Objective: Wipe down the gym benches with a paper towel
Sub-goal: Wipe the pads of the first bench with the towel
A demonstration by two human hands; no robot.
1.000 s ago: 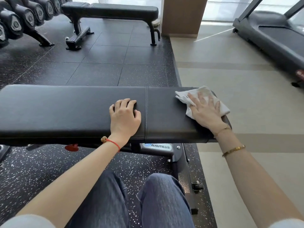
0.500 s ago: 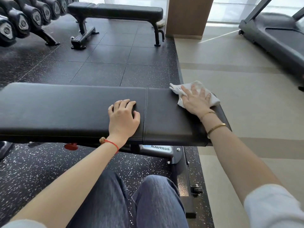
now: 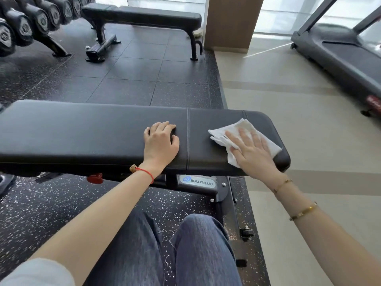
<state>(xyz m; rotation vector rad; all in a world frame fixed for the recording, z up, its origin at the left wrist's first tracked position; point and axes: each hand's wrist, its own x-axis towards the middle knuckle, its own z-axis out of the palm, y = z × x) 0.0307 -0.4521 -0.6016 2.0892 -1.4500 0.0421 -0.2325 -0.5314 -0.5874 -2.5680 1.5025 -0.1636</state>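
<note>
Pressing flat with fingers straight and slightly spread, the person's right hand (image 3: 252,150) is bearing down on a crumpled white paper towel (image 3: 240,132), pinning it against the right-hand end of a long black padded vinyl bench (image 3: 82,129). The towel is lying on the shorter cushion section, right of the stitched seam, with its corners sticking out beyond the fingertips toward the far edge and toward the bench's rounded end. Two thin gold bracelets (image 3: 304,211) are sitting on the right forearm.

Left of the seam, the left hand (image 3: 159,144) is resting palm down on the longer cushion section, fingers lightly curled at the tips and holding nothing, the thumb lying just beside the stitching. A red cord bracelet (image 3: 144,172) with a small bead is circling that wrist.

Beneath the cushion, a silver plate reading NAUTILUS (image 3: 199,182) is showing on the dark metal frame, and a red knob (image 3: 94,178) is sticking out from under the bench's near edge. The person's knees in blue denim jeans (image 3: 185,250) are filling the lower part of the view, above speckled black rubber flooring (image 3: 41,213).

Farther off, a second black flat bench (image 3: 142,15) is standing on the dark floor tiles, well apart from the first. A row of black dumbbells (image 3: 24,25) is sitting on a rack at the upper left, and a dark treadmill (image 3: 340,50) is occupying the pale flooring at the upper right, beside a wooden pillar (image 3: 231,21).
</note>
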